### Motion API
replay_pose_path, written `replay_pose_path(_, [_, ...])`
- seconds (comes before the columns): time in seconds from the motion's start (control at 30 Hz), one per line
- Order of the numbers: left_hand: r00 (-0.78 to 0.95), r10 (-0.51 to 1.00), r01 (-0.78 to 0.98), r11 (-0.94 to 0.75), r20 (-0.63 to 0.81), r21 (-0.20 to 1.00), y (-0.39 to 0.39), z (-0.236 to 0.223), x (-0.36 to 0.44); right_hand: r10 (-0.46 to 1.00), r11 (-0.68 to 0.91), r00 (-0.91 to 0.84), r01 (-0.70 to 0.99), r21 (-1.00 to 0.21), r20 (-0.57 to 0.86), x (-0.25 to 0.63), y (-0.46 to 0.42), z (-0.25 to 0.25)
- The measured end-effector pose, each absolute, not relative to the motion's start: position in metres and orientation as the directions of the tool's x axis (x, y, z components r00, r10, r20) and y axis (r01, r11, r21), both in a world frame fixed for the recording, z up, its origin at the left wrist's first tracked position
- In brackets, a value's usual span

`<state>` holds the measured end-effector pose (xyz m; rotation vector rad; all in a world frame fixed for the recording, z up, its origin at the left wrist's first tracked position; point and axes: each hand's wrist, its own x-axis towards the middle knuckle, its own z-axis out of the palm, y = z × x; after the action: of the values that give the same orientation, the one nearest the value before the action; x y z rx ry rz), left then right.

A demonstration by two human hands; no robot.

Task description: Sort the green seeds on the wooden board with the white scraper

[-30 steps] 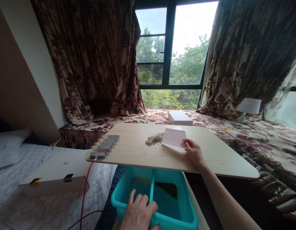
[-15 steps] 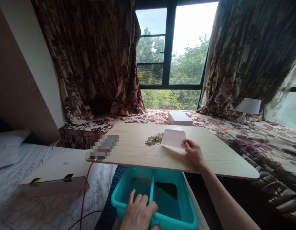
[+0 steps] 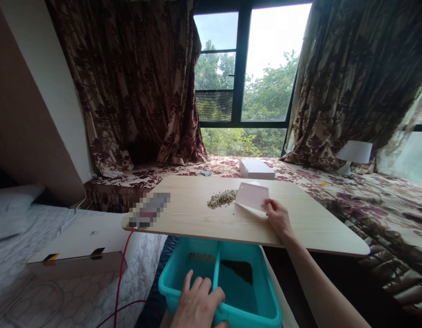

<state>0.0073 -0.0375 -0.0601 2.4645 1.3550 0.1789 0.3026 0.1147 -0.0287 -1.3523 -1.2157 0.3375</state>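
Note:
My right hand (image 3: 278, 219) pinches the lower right corner of a thin white plastic scraper (image 3: 252, 197), tilted over the light wood tabletop (image 3: 183, 218). Just left of the scraper's edge lies a loose pile of small greenish-brown seeds or grains (image 3: 222, 198); a single grain sits apart below it. Below the table's front edge stands a teal two-compartment bin (image 3: 216, 269). My left hand (image 3: 199, 303) is closed over its near rim by the divider, fingers reaching in over the left compartment. Dark grains (image 3: 240, 270) lie in the right compartment, a thin scatter (image 3: 201, 257) in the left.
A pixelated object (image 3: 149, 209) with a red cable (image 3: 121, 269) occupies the table's left end. Behind the table, a white box (image 3: 257, 169) and a lamp (image 3: 354, 152) stand on the window ledge. At left, a flat carton (image 3: 81, 246) rests on the bed.
My right hand has moved the scraper slightly right, away from the pile, so more of the grains show. My left hand and the bin stay put.

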Motion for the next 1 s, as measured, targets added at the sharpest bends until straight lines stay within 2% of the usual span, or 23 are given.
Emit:
replay_pose_path(0.23, [0.525,0.85,0.808,-0.48,-0.05,0.341,-0.0372,-0.0597,0.0084,0.825,0.286,0.375,0.369,-0.884,0.423,0.3002,0.1141,-0.0268])
replay_pose_path(0.8, [0.54,0.841,0.792,-0.492,-0.037,0.361,-0.0372,-0.0597,0.0074,0.838,0.333,0.332,0.32,-0.887,0.434,0.2983,0.1147,-0.0256])
replay_pose_path(1.0, [0.53,0.847,0.803,-0.492,-0.027,0.335,-0.0377,-0.0627,0.0085,0.848,0.341,0.294,0.334,-0.879,0.441,0.2966,0.1139,-0.0247])
